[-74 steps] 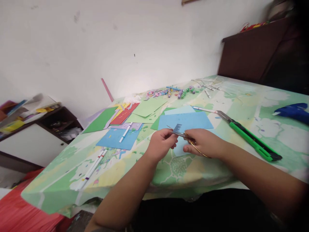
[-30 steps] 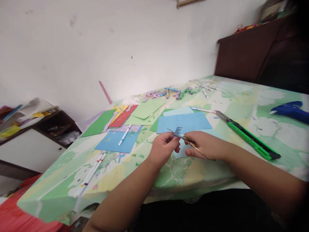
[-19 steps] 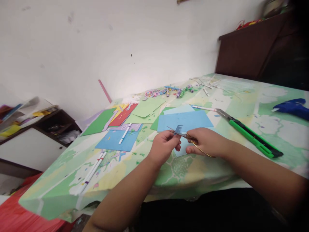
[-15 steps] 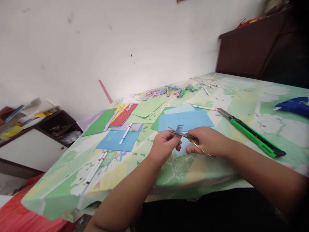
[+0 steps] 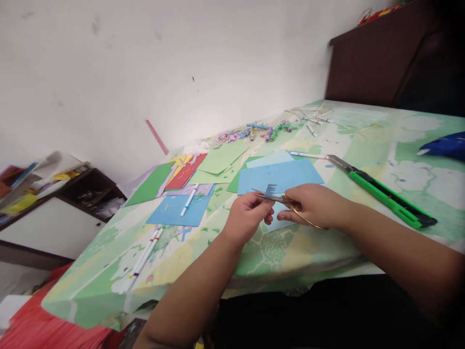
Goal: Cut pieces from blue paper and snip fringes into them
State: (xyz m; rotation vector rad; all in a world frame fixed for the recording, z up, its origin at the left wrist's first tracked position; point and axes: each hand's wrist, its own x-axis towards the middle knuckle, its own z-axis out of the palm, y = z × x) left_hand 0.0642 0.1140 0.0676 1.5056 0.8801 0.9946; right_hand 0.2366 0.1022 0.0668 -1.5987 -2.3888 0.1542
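Landmark for all places: large blue sheet point(image 5: 294, 175), on cloth-covered bench point(image 5: 298, 254).

Pinching small blue piece point(image 5: 271, 190) in left hand point(image 5: 250, 215), with fingers narrowed on its near end; in view, just over near edge of landmark. Gripping scissors point(image 5: 280, 198) in right hand point(image 5: 312, 206), with fingers curled at the gold handles, by near edge of landmark. Comb-like slits along one side of piece; blades lying across it. Step in hand, by judgement: snipping another slit in the fringe.

To do well: hold piece taut close to the cut, without bending the teeth. Feed with left fingers; move scissors little. Stop each snip short of the uncut edge, to leave a joined band. Match spacing to existing teeth. Mind left fingertips, very near the blades; shift pinch back before each bite. Probably thin and floppy, so best cut with short strokes near the pivot.

Nearby: green cutter knife point(image 5: 392, 198) right of landmark, with blade bare. White marker point(image 5: 189, 199) on blue card point(image 5: 179, 209), left of landmark.

Hard to make out: base of piece, hidden by left fingers; slit depth, too small to judge; gap between blades, cannot tell; right fingertips, partly hidden. Pale blue sheet point(image 5: 274, 223) partly covered by hands, on near side of landmark. Blue object point(image 5: 445, 145) well right of landmark, cut off by frame edge; kind unclear.
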